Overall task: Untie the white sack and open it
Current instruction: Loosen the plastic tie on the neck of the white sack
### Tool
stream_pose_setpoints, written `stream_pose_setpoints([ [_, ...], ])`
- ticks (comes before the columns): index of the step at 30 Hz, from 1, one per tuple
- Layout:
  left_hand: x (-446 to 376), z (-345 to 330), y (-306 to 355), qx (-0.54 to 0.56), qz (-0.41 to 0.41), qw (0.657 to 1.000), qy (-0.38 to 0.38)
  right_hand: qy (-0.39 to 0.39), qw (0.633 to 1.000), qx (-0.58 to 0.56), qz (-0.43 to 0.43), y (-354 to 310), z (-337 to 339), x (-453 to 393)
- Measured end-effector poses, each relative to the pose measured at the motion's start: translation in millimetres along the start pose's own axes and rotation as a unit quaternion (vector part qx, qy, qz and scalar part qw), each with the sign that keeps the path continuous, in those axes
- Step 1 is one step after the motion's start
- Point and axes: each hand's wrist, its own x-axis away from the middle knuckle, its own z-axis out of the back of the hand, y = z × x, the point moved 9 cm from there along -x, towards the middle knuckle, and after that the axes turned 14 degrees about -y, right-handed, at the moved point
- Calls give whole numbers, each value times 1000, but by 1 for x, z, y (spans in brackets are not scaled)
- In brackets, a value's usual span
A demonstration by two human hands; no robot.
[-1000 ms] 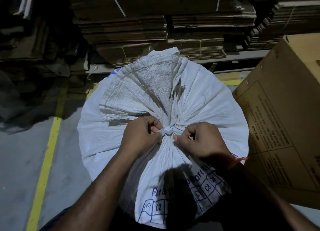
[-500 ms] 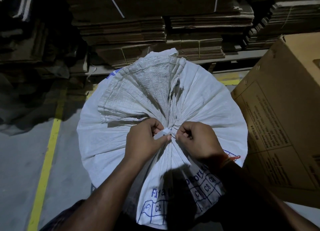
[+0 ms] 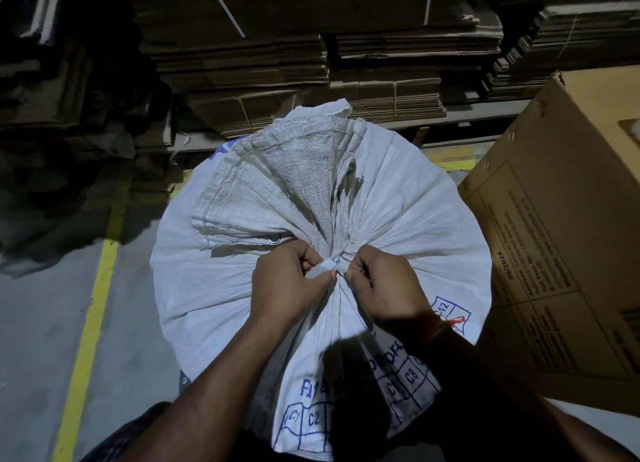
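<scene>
Knot on white sack [image 3: 398, 226] mostly hidden; left hand [image 3: 287, 285], right hand [image 3: 384, 285] pinching tie [image 3: 322, 269].

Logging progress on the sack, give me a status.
Left hand pinches the white tie. Right hand pinches at the knot. White sack neck bunched, not open. Nothing in the way.

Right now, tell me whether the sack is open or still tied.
Still tied. The sack mouth is gathered into tight pleats at a knot; the left hand pinches the white tie, the right hand grips beside it.
</scene>
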Motion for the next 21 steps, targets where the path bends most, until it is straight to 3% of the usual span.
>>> stream_pose_setpoints([
  [21,-1,-1,-3,18,33,999,-17,-3,1000,-14,-19,3,0,1],
])
